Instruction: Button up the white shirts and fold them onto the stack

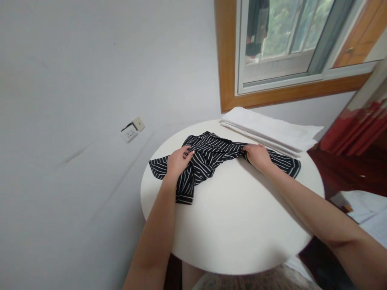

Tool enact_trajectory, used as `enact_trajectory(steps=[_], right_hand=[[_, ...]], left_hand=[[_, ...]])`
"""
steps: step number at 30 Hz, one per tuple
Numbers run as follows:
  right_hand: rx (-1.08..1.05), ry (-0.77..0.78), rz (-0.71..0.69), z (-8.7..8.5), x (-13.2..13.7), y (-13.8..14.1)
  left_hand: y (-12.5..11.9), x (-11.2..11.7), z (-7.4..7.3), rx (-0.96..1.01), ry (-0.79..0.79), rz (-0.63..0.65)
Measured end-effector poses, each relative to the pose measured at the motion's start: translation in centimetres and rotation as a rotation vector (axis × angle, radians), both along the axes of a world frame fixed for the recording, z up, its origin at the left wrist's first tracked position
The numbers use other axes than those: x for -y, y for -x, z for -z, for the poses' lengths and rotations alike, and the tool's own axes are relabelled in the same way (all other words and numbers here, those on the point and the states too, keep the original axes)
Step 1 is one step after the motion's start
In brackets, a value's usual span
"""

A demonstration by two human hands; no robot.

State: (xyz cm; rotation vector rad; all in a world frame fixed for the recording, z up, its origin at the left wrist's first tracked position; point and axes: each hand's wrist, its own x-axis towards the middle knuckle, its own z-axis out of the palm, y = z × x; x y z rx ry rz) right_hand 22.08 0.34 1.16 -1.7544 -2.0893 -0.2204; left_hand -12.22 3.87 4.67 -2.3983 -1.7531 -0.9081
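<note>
A black shirt with thin white stripes [204, 163] lies bunched across the far half of the round white table [236, 225]. Its fabric is crumpled in the middle, with one sleeve-like end hanging toward me and another part stretched out to the right. My left hand [179, 161] is closed on the cloth near the left side, thumb and fingers pinching it. On the right, my right hand [256, 156] grips a gathered stretch of the same shirt, its fingers curled around the fabric.
Folded white cloth [269, 128] lies at the table's back right edge. Behind stand a wall with a socket [130, 133] and a wood-framed window [228, 80]. A red and cream curtain [350, 129] hangs at right. White items [367, 205] sit beyond the table's right side.
</note>
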Motion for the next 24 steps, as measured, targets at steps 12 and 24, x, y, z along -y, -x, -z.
enact_trajectory(steps=[12, 24], right_hand=[[-0.123, 0.033, -0.576, 1.5, 3.1, 7.0], [-0.773, -0.074, -0.342, -0.2, 1.9, 6.5]], left_hand=[[-1.6, 0.0, 1.4, 0.013, 0.422, 0.563], [-0.7, -1.3, 2.6, 0.178, 0.553, 0.367]])
